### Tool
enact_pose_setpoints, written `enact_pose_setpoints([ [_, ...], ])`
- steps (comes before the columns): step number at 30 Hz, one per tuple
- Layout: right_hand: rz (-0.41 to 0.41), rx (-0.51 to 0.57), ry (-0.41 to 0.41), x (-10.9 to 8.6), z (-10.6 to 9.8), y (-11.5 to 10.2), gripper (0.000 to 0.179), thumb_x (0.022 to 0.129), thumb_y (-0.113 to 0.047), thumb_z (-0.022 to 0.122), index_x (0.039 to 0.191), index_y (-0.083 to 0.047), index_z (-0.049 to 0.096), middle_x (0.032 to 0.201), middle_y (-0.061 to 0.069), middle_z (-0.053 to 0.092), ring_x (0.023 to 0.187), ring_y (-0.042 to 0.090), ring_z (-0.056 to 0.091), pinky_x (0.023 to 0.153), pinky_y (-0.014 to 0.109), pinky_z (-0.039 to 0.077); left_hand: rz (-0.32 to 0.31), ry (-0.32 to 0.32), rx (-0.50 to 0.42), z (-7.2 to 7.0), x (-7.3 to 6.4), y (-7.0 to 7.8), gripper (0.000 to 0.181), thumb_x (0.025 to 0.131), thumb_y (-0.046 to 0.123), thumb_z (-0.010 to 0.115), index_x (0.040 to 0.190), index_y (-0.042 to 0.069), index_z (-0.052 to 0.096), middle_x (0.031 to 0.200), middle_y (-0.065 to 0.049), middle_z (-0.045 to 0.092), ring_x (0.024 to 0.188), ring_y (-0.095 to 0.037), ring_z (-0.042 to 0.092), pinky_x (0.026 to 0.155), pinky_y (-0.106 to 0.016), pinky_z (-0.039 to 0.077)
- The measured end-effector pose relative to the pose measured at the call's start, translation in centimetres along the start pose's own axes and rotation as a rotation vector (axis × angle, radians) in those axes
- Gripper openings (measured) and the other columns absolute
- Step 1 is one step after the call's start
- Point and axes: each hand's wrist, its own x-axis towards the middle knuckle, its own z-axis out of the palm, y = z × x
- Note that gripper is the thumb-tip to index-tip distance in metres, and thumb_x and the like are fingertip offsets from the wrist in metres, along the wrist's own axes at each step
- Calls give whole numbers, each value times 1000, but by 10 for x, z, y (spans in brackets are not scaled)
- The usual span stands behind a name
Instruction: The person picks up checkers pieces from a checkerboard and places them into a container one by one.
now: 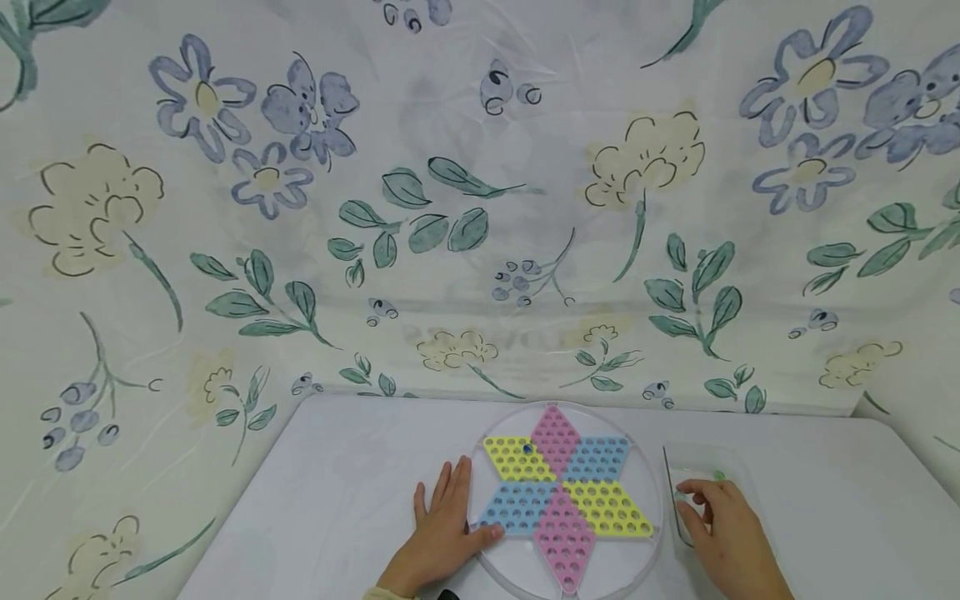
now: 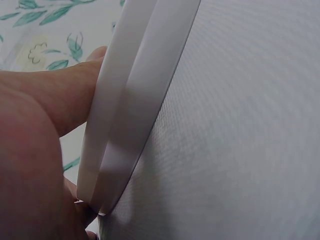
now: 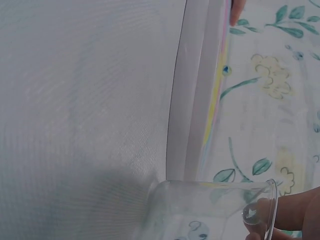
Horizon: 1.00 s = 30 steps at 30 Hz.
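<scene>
A round white Chinese checkers board (image 1: 498, 567) with a pink, yellow and blue star lies on the table. One dark blue marble (image 1: 527, 449) sits in its upper-left yellow section. My left hand (image 1: 442, 529) rests at the board's left edge, thumb over the rim and fingers stretched out beside it. To the board's right is a clear plastic box (image 1: 738, 467), with a green marble (image 1: 720, 476) inside. Over this box, my right hand (image 1: 723, 529) pinches a clear marble (image 3: 251, 213) between thumb and fingers, seen through the box wall in the right wrist view.
The white table (image 1: 337, 467) carries the board and the box. Behind it hangs a floral cloth (image 1: 450, 292), which also covers the sides. A small black object (image 1: 447, 595) shows at the bottom edge, near my left wrist.
</scene>
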Motion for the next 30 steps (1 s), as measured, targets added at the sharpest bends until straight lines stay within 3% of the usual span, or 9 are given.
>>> enact_pose_setpoints([
  [9,11,-6,-15,0,-2,1,32,96,-15,67,122,3,64,100,10,54,81,18,47,63,27,44,5,-3,-2,-1,-1,1,110,88,57,68,157,-7,14,165,-25,12,152,-45,-2,110,-69,-17],
  [17,-21,-1,26,1,0,-4,32,95,-17,68,122,0,64,104,13,55,83,20,49,66,30,46,20,7,15,0,-1,2,109,89,59,66,157,-9,14,165,-25,13,151,-46,0,111,-69,-14],
  [30,-132,76,70,9,16,-39,24,95,-14,70,116,-3,68,98,10,55,76,16,43,62,27,39,10,3,11,-2,-2,5,109,89,58,67,157,-9,14,165,-25,13,151,-46,0,111,-70,-14],
])
